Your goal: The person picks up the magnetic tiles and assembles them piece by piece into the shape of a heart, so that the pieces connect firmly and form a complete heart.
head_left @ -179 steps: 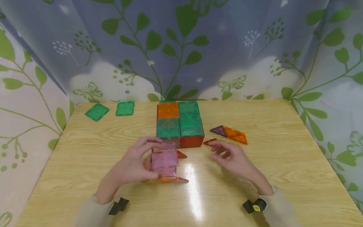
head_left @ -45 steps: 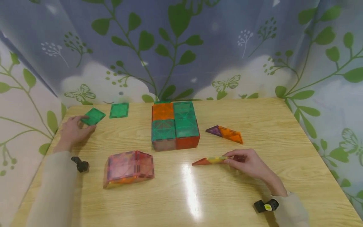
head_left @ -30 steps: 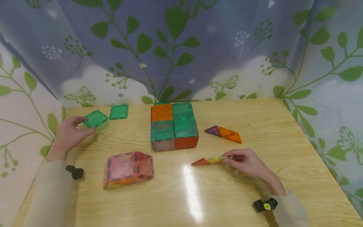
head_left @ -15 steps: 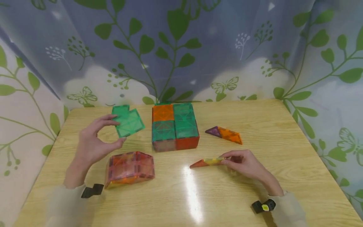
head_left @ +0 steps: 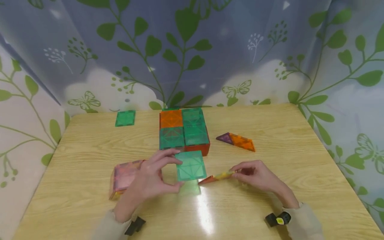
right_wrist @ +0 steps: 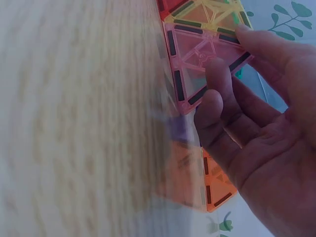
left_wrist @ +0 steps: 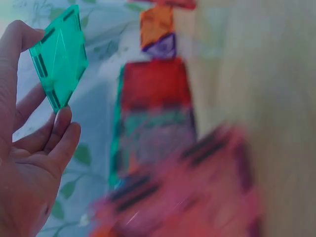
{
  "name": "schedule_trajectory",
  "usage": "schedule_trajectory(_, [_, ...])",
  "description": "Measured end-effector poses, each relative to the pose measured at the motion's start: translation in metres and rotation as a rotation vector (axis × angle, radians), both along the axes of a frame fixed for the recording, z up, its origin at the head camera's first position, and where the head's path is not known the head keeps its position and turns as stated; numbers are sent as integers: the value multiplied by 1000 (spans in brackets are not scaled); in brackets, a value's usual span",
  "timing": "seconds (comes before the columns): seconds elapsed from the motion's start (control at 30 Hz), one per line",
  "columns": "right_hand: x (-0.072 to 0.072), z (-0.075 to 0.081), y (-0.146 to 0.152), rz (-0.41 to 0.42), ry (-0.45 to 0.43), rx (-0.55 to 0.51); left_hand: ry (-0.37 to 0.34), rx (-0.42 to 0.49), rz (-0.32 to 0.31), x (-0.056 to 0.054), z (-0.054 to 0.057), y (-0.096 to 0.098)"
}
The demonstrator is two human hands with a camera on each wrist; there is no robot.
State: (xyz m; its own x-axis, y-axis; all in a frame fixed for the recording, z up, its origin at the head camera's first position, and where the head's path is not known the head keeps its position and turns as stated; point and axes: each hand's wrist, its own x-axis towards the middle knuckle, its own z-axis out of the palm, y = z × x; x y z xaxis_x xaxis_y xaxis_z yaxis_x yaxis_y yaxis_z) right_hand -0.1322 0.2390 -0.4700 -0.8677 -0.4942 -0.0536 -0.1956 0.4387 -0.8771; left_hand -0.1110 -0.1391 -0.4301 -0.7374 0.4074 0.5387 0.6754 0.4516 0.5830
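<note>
In the head view my left hand (head_left: 147, 180) pinches a green square magnetic tile (head_left: 191, 165) above the table, in front of the large block. The left wrist view shows the same green tile (left_wrist: 61, 57) held at its edges between thumb and fingers. My right hand (head_left: 259, 176) pinches one end of a strip of triangular magnetic tiles (head_left: 220, 175), standing on edge. In the right wrist view the strip has a yellow triangle (right_wrist: 212, 15) and a pink triangle (right_wrist: 195, 47) near the fingers. The strip's red tip lies close to the green tile; whether they touch I cannot tell.
A block of green, orange and red tiles (head_left: 196, 135) stands at the table's middle back. Left of it lies a loose green square tile (head_left: 125, 118). A pink tile box (head_left: 124, 178) sits partly behind my left hand. A purple-and-orange strip (head_left: 240, 141) lies at right.
My left hand took the diamond-turned green square tile from the back left and carried it right, near the strip. The pink box was set down left earlier. My right hand shifted slightly left.
</note>
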Motion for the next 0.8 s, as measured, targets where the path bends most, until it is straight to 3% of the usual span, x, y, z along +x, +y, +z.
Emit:
schedule_trajectory(0.1, [1,0,-1,20,3,-5,-44,-27,-8,3,-12,14])
schedule_trajectory(0.2, [2,0,-2,26,5,-16,-43,-69,-6,3,-22,23])
schedule_trajectory(0.37, [3,-1,-1,15,2,-24,-61,-102,16,-1,-26,27])
schedule_trajectory(0.67, [4,1,-2,1,-3,-10,-268,-256,-12,-1,-21,25])
schedule_trajectory(0.8, [4,2,-5,-28,-4,28,-398,-249,-59,3,-19,29])
